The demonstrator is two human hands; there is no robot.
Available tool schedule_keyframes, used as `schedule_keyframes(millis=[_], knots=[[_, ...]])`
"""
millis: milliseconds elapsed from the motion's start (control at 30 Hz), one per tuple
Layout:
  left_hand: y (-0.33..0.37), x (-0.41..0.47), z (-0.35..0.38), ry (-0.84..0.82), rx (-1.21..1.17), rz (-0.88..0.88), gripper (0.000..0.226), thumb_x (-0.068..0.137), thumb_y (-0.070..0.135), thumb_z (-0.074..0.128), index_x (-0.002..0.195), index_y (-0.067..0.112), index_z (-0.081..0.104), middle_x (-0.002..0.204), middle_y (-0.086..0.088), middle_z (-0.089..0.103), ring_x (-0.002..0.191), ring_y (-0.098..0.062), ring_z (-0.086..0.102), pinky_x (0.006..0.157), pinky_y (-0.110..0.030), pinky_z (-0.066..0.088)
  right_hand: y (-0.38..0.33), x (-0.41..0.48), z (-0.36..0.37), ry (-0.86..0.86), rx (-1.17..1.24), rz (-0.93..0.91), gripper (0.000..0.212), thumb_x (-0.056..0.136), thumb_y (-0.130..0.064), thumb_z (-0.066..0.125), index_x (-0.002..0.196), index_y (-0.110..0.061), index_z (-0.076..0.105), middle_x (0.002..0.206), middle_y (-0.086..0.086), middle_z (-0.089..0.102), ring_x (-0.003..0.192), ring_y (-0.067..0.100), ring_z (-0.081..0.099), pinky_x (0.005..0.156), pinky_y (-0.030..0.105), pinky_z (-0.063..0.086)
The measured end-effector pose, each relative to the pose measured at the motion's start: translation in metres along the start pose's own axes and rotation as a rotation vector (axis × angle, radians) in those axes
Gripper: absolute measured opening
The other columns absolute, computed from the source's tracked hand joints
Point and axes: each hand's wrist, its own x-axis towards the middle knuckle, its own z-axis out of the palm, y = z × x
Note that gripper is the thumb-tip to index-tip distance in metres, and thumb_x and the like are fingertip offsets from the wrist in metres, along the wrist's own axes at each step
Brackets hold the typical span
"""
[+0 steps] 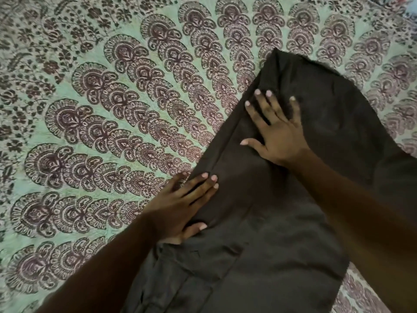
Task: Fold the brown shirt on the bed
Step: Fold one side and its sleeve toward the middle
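Head view: brown shirt [282,211] lies flat on bed [101,132], right of centre, over green patterned bedspread [67,53]. Left hand [180,206] at shirt's left folded edge, fingers straight, thumb tucked beside cloth; pinching or only pressing, cannot tell. Right hand [275,129] spread wide, palm down on upper part of shirt, gripping nothing.

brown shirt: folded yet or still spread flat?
Partly folded. The brown shirt has its left edge turned over into a long doubled strip; left hand and right hand press flat on it. Not yet a compact bundle.
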Motion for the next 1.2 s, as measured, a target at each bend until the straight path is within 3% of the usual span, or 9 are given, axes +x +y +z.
schedule_keyframes(millis=[67,267,400,567,700,767,900,1100,1200], knots=[[-0.001,0.001,0.001,-0.011,-0.013,0.001,0.091,0.093,0.066,0.044,0.165,0.016,0.017,0.173,-0.003,0.012,0.158,-0.022,0.018,0.122,-0.055,0.023,0.003,0.012,-0.002,-0.025,0.003,-0.017,0.092,0.093,-0.084,0.012,0.165,-0.028,0.016,0.174,0.005,0.01,0.161,0.025,0.006,0.122,0.066,0.0],[-0.001,0.001,0.004,-0.006,-0.023,0.0,0.092,0.093,0.066,0.044,0.165,0.017,0.016,0.174,-0.002,0.008,0.159,-0.02,0.016,0.119,-0.057,0.026,0.047,0.072,-0.022,-0.153,0.037,0.315,0.095,0.084,-0.093,0.002,0.164,-0.042,0.01,0.175,0.001,0.004,0.161,0.028,-0.004,0.119,0.072,-0.009],[-0.001,0.0,0.001,-0.008,-0.008,-0.009,0.092,0.092,0.066,0.045,0.164,0.016,0.017,0.174,-0.002,0.008,0.159,-0.02,0.016,0.117,-0.057,0.027,0.054,0.089,-0.034,-0.202,0.104,0.469,0.103,0.083,-0.094,0.002,0.165,-0.033,0.01,0.174,0.005,-0.003,0.16,0.03,-0.009,0.121,0.07,-0.007],[-0.001,0.0,-0.003,-0.01,-0.021,-0.007,0.093,0.091,0.066,0.046,0.164,0.016,0.017,0.174,-0.004,0.009,0.159,-0.02,0.018,0.114,-0.056,0.028,-0.001,0.023,-0.028,0.066,0.099,0.212,0.094,0.098,-0.079,0.02,0.165,-0.013,0.013,0.173,0.013,0.005,0.161,0.033,0.004,0.126,0.062,0.01],[0.0,0.0,-0.003,0.016,-0.007,-0.003,0.091,0.091,0.065,0.046,0.163,0.014,0.023,0.173,-0.004,0.016,0.157,-0.021,0.024,0.115,-0.056,0.031,-0.046,-0.068,0.004,-0.011,0.097,-0.134,0.082,0.098,-0.078,0.029,0.165,-0.03,0.021,0.174,0.008,0.009,0.161,0.026,0.008,0.125,0.054,0.02],[0.001,-0.001,0.001,0.049,0.008,0.01,0.09,0.092,0.065,0.044,0.163,0.014,0.023,0.172,-0.005,0.017,0.157,-0.021,0.024,0.116,-0.055,0.029,-0.031,-0.084,0.013,-0.033,0.079,-0.11,0.079,0.095,-0.082,0.027,0.163,-0.043,0.018,0.174,0.004,0.005,0.161,0.026,0.008,0.124,0.056,0.022],[0.0,-0.002,0.005,0.079,0.031,0.014,0.09,0.093,0.066,0.041,0.164,0.015,0.019,0.173,-0.004,0.013,0.158,-0.02,0.019,0.119,-0.054,0.021,0.009,-0.068,0.016,-0.078,0.132,0.24,0.086,0.087,-0.09,0.026,0.161,-0.052,0.006,0.175,-0.001,-0.005,0.16,0.036,-0.001,0.123,0.064,0.012],[0.006,-0.004,0.0,0.08,0.072,0.002,0.086,0.095,0.066,0.039,0.162,0.014,0.026,0.167,-0.006,0.028,0.154,-0.026,0.029,0.116,-0.056,0.025,-0.059,-0.104,0.0,0.086,0.071,0.148,0.072,0.105,-0.057,0.033,0.164,-0.017,0.022,0.173,0.012,0.01,0.16,0.033,0.009,0.127,0.053,0.016],[0.015,-0.019,0.0,0.206,0.075,0.032,0.068,0.096,0.058,0.045,0.147,0.014,0.05,0.138,-0.01,0.049,0.122,-0.034,0.053,0.099,-0.054,0.038,-0.115,-0.141,0.004,0.062,0.122,0.096,0.065,0.104,-0.043,0.037,0.162,-0.013,0.029,0.173,0.012,0.013,0.16,0.031,0.011,0.127,0.048,0.022]])
